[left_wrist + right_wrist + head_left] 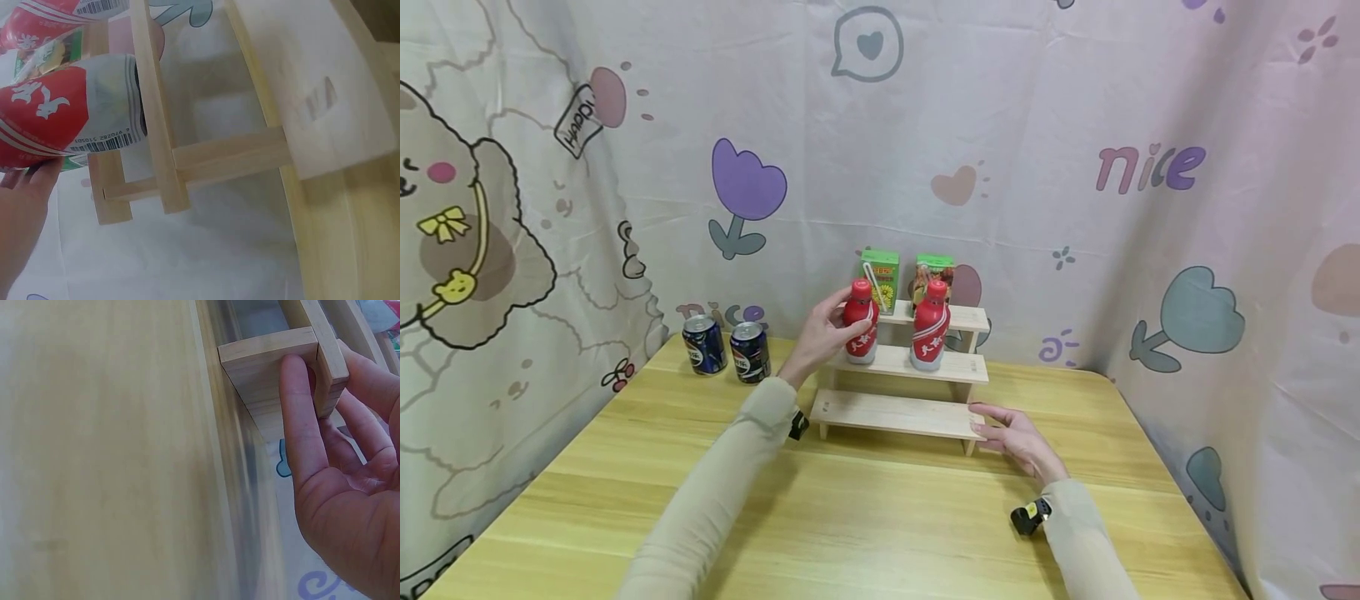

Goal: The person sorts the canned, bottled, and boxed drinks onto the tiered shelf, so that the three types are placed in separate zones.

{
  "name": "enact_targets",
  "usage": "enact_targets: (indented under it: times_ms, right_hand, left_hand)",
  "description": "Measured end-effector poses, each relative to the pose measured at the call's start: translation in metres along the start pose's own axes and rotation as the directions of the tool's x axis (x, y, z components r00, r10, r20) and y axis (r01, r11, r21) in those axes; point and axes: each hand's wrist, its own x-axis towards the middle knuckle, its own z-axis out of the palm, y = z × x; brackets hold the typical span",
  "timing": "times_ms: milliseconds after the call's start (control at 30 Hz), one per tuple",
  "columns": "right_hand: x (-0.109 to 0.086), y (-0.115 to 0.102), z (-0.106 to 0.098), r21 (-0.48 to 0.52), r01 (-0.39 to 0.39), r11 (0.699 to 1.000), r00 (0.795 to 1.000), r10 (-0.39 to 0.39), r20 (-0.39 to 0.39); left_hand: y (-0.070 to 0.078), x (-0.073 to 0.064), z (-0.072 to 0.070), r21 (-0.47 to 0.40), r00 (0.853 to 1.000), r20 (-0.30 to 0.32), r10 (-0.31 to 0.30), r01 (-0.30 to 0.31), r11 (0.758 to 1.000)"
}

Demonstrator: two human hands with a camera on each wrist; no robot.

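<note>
My left hand (818,335) holds a red plastic drink bottle (863,343) upright on the left of the middle step of a three-step wooden display stand (887,412). Its thumb crosses the bottle's front. Seen from below in the left wrist view, the bottle's grey-white base (115,103) is at the step's board, with the left hand's fingers at its side. A matching red bottle (931,329) stands to its right on the same step. With thumb and fingers on either side, my right hand (1018,442) pinches the right end of the lowest step, also visible in the right wrist view.
Two drink carton boxes, a green one with a straw (889,287) and a green-topped one (934,267), stand on the top step. Two dark blue cans (703,346) are on the wooden table (880,517) at the left. A patterned curtain (1000,100) hangs behind.
</note>
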Motion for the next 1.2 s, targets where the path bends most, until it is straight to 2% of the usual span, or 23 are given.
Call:
enact_targets:
  times_ms: [133, 633, 1200]
  right_hand:
    - [-0.001, 0.001, 0.001, 0.006, -0.002, 1.000, 1.000, 0.002, -0.007]
    - [0.000, 0.000, 0.001, 0.025, 0.003, 1.000, 1.000, -0.003, -0.003]
    - [-0.001, 0.000, 0.001, 0.024, -0.003, 1.000, 1.000, 0.003, -0.010]
  left_hand:
    - [0.000, 0.003, 0.003, 0.035, 0.999, -0.007, -0.036, 0.036, 0.999]
    - [-0.002, 0.016, 0.009, 0.030, 0.997, 0.001, -0.072, 0.072, 0.997]
    - [-0.002, 0.017, 0.013, 0.016, 0.998, -0.006, -0.057, 0.057, 0.998]
